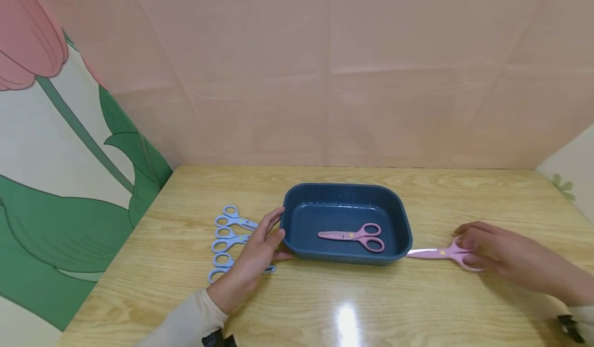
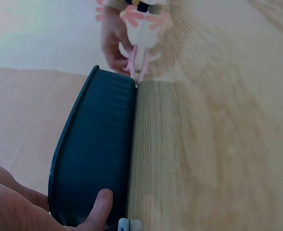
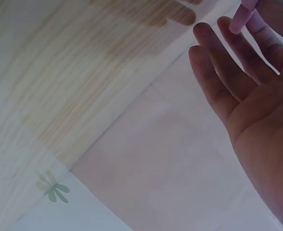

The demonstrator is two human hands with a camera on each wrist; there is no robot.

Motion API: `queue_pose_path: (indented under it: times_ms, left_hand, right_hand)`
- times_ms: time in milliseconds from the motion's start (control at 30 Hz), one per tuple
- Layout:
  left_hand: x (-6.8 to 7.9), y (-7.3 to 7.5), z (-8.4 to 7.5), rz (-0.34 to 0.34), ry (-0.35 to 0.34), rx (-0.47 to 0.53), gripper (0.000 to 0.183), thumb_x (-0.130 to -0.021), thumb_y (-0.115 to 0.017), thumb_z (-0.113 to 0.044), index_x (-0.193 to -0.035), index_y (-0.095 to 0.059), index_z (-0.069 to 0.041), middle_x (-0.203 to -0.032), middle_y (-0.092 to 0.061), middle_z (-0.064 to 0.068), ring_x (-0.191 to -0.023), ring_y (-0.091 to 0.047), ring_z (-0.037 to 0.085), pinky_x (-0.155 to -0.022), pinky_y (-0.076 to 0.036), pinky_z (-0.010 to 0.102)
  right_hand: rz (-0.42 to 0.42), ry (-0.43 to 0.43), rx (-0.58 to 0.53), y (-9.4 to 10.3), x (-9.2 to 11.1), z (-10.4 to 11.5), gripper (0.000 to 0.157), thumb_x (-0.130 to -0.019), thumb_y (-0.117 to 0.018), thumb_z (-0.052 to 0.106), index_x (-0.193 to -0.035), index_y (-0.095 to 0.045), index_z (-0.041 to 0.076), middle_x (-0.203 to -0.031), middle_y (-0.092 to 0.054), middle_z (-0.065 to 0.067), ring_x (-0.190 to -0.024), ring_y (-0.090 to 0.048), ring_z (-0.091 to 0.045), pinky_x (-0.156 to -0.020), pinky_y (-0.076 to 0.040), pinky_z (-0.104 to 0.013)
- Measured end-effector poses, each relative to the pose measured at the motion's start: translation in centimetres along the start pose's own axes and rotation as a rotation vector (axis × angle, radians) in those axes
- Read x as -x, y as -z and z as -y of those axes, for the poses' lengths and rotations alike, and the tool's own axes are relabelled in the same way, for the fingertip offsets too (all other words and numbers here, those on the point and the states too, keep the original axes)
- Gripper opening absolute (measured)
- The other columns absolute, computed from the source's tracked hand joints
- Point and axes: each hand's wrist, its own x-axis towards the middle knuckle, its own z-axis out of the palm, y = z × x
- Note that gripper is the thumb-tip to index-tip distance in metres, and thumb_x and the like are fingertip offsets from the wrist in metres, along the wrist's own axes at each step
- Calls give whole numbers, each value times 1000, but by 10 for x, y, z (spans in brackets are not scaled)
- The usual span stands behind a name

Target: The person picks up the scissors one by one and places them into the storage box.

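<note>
Leftmost on my feed I see three pairs of blue scissors (image 1: 240, 239), partly hidden by the left hand (image 1: 262, 246), which holds the end of the blue tray (image 1: 306, 218), thumb and fingers apart. Inside lies one pink pair (image 1: 356, 235); beyond, I have the right hand (image 1: 508, 251) pinching other pink scissors (image 1: 443, 253) by the handles.

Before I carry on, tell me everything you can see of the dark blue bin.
The dark blue bin is a rounded rectangle, smooth and glossy like plastic, with a thin rim. It stands upright, open side up, on the wood-grain table. One pair of pink scissors lies inside, handles to the right. The left hand holds its left end, thumb against the near outer wall. Another pink pair points at its near right corner; whether they touch is unclear.
</note>
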Motion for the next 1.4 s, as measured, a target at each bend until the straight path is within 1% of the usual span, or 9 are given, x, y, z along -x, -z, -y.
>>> queue_pose_path:
  times_ms: [200, 433, 600, 700, 800, 1100, 1267, 1333, 1400]
  left_hand:
    - [-1, 0, 1, 3, 5, 9, 50, -106, -42, -8, -154, -33, -19, -164, -26, 11, -126, -56, 37, -83, -60, 42]
    - [0, 0, 0, 1, 5, 6, 50, -106, -42, -9, -154, -33, -19, -164, -27, 11, -127, -55, 37, -84, -60, 42]
    - [0, 0, 0, 4, -1, 0, 50, -106, -42, -9, -155, -33, -18, -164, -26, 13, -129, -53, 37, -84, -60, 43]
    - [0, 0, 0, 4, 2, 0, 50, -106, -42, -9, -155, -33, -18, -164, -26, 13, -130, -52, 38, -84, -60, 43]
    - [0, 0, 0, 2, 14, 7, 50, -106, -42, -8, -154, -34, -20, -164, -26, 11, -131, -52, 37, -84, -60, 43]
    - [-1, 0, 1, 2, 16, 7, 50, -106, -42, -8, -154, -34, -20, -164, -26, 11, -133, -51, 37, -84, -60, 43]
    - [-1, 0, 0, 0, 17, 10, 50, -106, -42, -9, -154, -34, -20, -164, -26, 10, -134, -50, 37, -84, -60, 42]
    - [-1, 0, 0, 2, 14, 7, 50, -106, -42, -9, -154, -33, -20, -164, -26, 11, -134, -50, 37, -84, -60, 42]
    - [-1, 0, 1, 6, 3, 2, 50, -106, -42, -9, -154, -33, -19, -164, -26, 12, -133, -51, 37, -84, -60, 43]
  right_hand:
    - [-22, 24, -10, 0, -4, 4, 41, -67, -90, 20, -96, -66, 37, -112, -64, 14, -86, -61, 7, -74, -42, 0]
    - [-40, 3, -30, 1, -6, 10, 44, -68, -90, 20, -99, -63, 38, -111, -65, 16, -84, -61, 9, -72, -44, -2]
    - [-58, -26, -111, 3, -7, 13, 46, -66, -90, 14, -98, -64, 33, -107, -67, 12, -80, -62, 10, -67, -46, -3]
    - [-59, -33, -187, 3, -7, 13, 45, -66, -89, 7, -97, -65, 30, -107, -68, 7, -77, -65, 9, -64, -48, -4]
    - [-61, -32, -224, 2, -7, 11, 43, -67, -88, 5, -96, -66, 28, -107, -68, 3, -75, -66, 8, -62, -49, -5]
    - [-45, -70, -231, 1, -4, 8, 43, -68, -89, 9, -102, -70, 26, -112, -67, 9, -74, -62, 10, -61, -47, -5]
    - [-33, -103, -231, 3, -5, 8, 49, -67, -90, 12, -110, -68, 16, -93, -70, 15, -70, -59, 11, -58, -45, -6]
    - [-28, -120, -231, 4, -6, 8, 51, -66, -90, 13, -112, -68, 15, -89, -70, 17, -68, -59, 11, -57, -44, -7]
    - [-37, -121, -223, 4, -6, 8, 48, -65, -91, 14, -108, -71, 18, -95, -70, 17, -68, -59, 11, -56, -43, -7]
